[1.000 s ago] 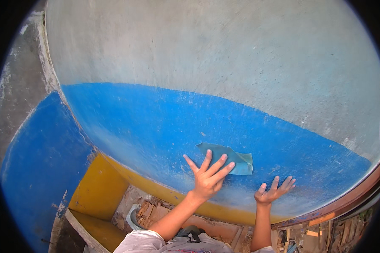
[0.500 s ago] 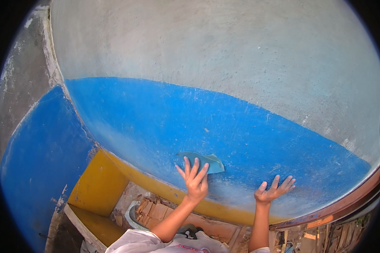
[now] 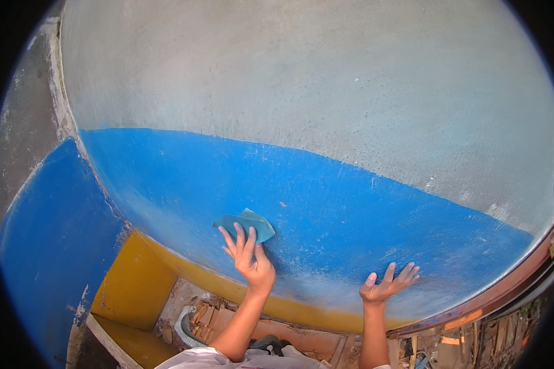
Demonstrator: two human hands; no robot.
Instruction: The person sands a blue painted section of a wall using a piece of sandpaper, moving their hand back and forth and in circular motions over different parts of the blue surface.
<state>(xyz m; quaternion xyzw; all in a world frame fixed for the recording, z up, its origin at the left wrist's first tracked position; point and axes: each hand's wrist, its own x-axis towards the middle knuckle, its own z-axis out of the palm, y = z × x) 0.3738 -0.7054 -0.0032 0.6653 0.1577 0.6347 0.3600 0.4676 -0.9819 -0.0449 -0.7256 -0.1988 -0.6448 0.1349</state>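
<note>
A folded blue-green sheet of sandpaper (image 3: 261,224) lies against the blue band of the painted wall (image 3: 326,203). Behind it are the spread fingers of my left hand (image 3: 254,263), pressing the sheet to the wall and keeping hold of it. Some of the sheet is covered by those fingers. To the right and a little lower, my right hand (image 3: 388,286) rests open on the blue paint, fingers apart, with nothing in it. Pale scuffs and a whitish haze mark the lower blue surface around both hands.
Grey plaster (image 3: 301,80) rises above the blue band. At lower left, a yellow-painted recess (image 3: 135,289) has a raised concrete edge (image 3: 108,338). Wood scraps (image 3: 206,320) and a curved grey piece (image 3: 183,326) lie below. A brown ledge (image 3: 505,295) curves along the right.
My left hand has slid the sandpaper leftward and slightly up across the wall. My right hand stays at about the same spot on the wall, while the whole view has shifted a little.
</note>
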